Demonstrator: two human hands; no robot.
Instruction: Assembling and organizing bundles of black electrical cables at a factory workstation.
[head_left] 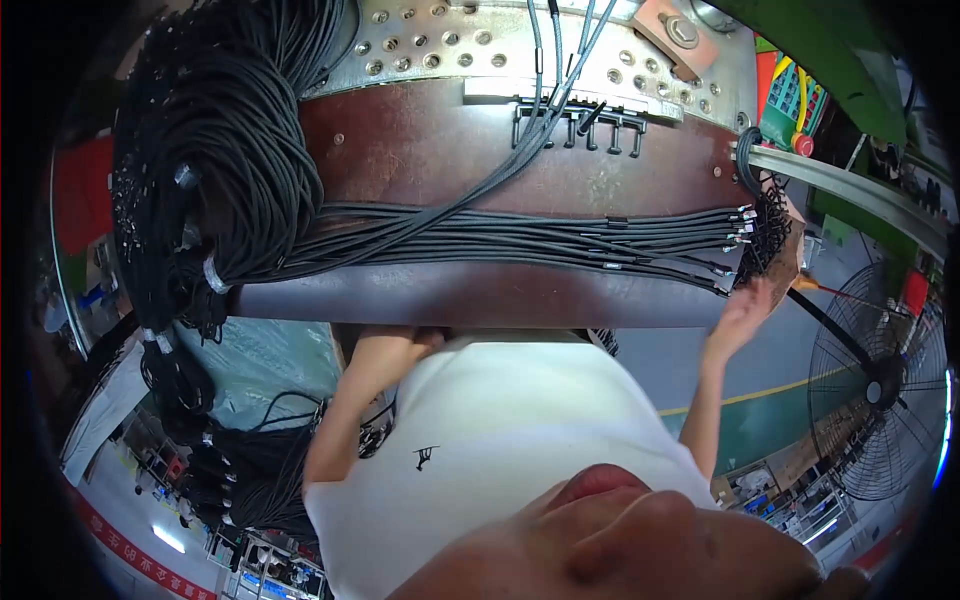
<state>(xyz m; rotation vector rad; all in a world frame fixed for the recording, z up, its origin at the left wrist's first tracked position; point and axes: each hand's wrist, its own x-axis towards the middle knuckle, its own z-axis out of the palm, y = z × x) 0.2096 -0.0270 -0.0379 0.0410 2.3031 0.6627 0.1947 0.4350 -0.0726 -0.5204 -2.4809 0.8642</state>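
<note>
My right hand (745,312) reaches up at the table's right end, beside an open cardboard box (790,255) heaped with small black plastic parts (768,232). Its fingers look stretched out and a little blurred, and nothing shows in them. Low at the table's front edge, my left hand (428,342) is close to my body; the edge and shadow hide most of its fingers. A bundle of black cables (500,240) lies across the brown table (450,300), its metal-tipped ends (738,235) fanned out near the box. Grey cables (540,130) cross a black holder with hooks (590,125).
A thick coil of black cables (240,140) fills the left side. Behind the table stands a metal plate with holes (430,50) and a bolted copper-coloured block (680,35). A metal rail (850,185) and a large black fan (875,390) are on the right.
</note>
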